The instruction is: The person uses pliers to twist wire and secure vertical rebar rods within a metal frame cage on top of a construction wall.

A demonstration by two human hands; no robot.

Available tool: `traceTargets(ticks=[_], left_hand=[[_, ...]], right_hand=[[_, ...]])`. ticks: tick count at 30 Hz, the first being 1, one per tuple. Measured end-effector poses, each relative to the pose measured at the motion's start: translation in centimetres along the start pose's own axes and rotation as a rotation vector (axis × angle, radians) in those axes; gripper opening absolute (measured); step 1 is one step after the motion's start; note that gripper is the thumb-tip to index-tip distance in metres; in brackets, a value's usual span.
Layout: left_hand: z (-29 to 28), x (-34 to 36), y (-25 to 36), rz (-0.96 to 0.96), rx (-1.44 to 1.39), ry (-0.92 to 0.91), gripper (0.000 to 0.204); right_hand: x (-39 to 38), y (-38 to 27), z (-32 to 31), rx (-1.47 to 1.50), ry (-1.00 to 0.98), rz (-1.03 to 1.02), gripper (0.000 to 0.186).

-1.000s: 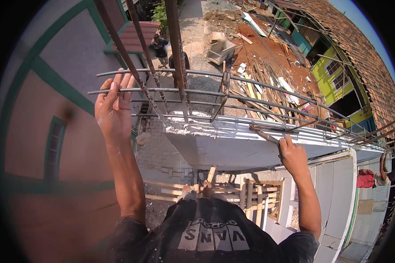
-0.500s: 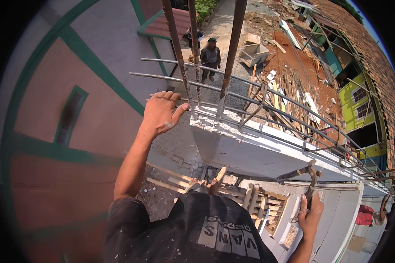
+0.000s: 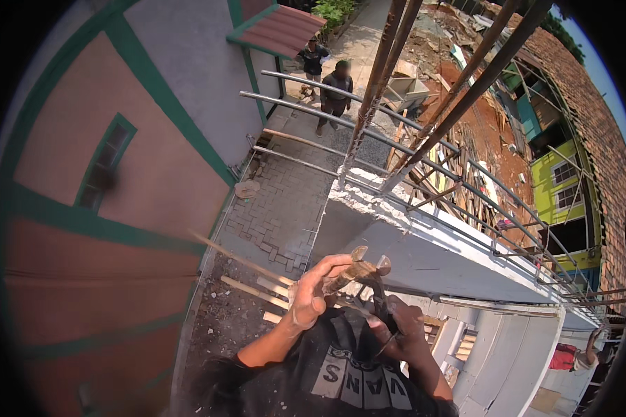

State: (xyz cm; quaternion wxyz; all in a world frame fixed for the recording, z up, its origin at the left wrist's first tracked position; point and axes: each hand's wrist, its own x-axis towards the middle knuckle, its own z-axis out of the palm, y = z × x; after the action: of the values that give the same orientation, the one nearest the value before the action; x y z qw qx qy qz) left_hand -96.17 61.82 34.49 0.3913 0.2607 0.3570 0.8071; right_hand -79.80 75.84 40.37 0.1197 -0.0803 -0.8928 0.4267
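Observation:
Close in front of my chest, both hands meet at a worn metal tool that looks like pincers (image 3: pixel 378 289), with two crossed arms spread apart. My right hand (image 3: pixel 403 330) is wrapped round its darker arm. Against the brownish arm, my left hand (image 3: pixel 311 295) closes with bent fingers; part of its grip is hidden. A thin wire seems to hang by my right fingers, too blurred to be sure. Beyond the hands runs a grey concrete beam (image 3: pixel 424 254) with a rough white top edge. Long horizontal steel bars (image 3: pixel 320 108) lie above it.
Upright rusty rebars (image 3: pixel 372 90) rise from the beam's end. At left stands a pink wall (image 3: pixel 97 132) with green trim. Far below are a paved path (image 3: pixel 271 215), two people (image 3: pixel 336 94) and scattered timber (image 3: pixel 469 146). Another person (image 3: pixel 574 358) is at far right. Wooden poles (image 3: pixel 254 292) lie below me.
My left hand has left the bar ends and come down to the pincers. My right hand has brought the pincers leftward to my chest. The view has shifted, and the person below has moved.

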Motion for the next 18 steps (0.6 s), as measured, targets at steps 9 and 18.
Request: traceTargets(ticks=[9, 18], left_hand=[[-0.2, 1.1, -2.5, 0.064, -0.164, 0.135, 0.052], [-9.1, 8.4, 2.2, 0.255, -0.267, 0.285, 0.079]], right_hand=[[4.9, -1.5, 6.6, -0.418, 0.108, 0.169, 0.053], [5.4, -1.7, 2.8, -0.333, -0.153, 0.301, 0.039]])
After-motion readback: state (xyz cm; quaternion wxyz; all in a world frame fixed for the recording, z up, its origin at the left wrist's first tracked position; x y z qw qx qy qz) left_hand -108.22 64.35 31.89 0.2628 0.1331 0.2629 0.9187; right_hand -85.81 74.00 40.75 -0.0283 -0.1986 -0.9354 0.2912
